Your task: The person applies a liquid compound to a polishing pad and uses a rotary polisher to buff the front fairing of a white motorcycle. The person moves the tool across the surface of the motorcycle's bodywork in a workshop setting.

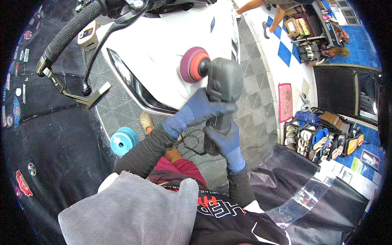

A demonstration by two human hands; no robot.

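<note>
I hold a black polisher (224,77) in both gloved hands. My left hand (200,108), in a blue glove, is closed round its body just behind the head. Lower down, my right hand (226,141), also in blue, wraps the handle. The polisher's round maroon pad (188,61) on an orange-red backing faces left, over the white body panel (159,45) of a motorcycle. Whether the pad touches the panel I cannot tell. A dark cord (192,148) hangs below the handle.
Upper left are the motorcycle's handlebar grip (75,28) and brake lever. A turquoise round container (123,141) stands on the grey tiled floor (255,122). A grey cloth (126,210) hangs over my shoulder. Another person's arm (279,18) shows at top right, above a shoe rack (306,136).
</note>
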